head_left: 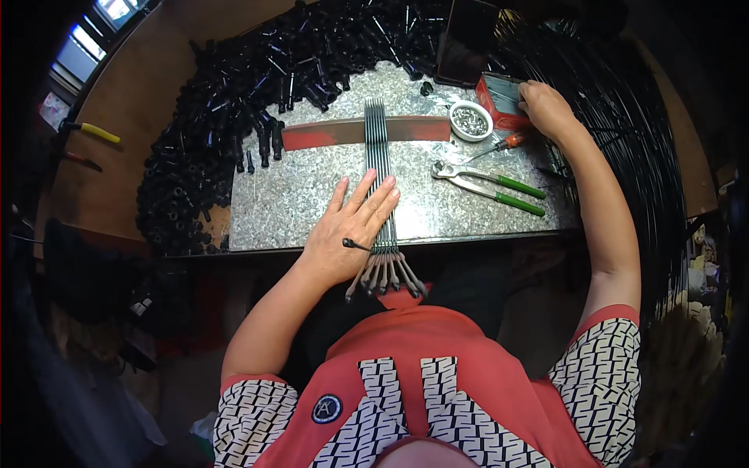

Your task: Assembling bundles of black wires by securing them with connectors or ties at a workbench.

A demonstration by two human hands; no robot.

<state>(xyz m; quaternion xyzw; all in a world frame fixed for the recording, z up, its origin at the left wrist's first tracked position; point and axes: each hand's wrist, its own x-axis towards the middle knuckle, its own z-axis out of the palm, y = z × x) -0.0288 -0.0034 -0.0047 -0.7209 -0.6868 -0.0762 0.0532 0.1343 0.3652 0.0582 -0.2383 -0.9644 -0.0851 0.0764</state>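
Note:
My left hand [347,230] lies flat with its fingers stretched over a row of thin black rods [376,129]. The rods lie side by side, and their thicker, knobbed ends [386,273] fan out past the near edge of the speckled stone slab [304,199]. Under their far part runs a red and dark strip [320,135], placed crosswise. My right hand [550,109] is at the right side of a red box [495,97] with a grey top. Its fingers are bent together there; what they hold, if anything, is hidden.
A white bowl [485,118] of small metal pieces stands beside the box. Near it lie an orange-handled screwdriver [511,141] and green-handled pincers [499,187]. Black tubular parts [203,129] are heaped left and behind; long black rods [624,148] at right. A dark upright panel [466,43] stands behind.

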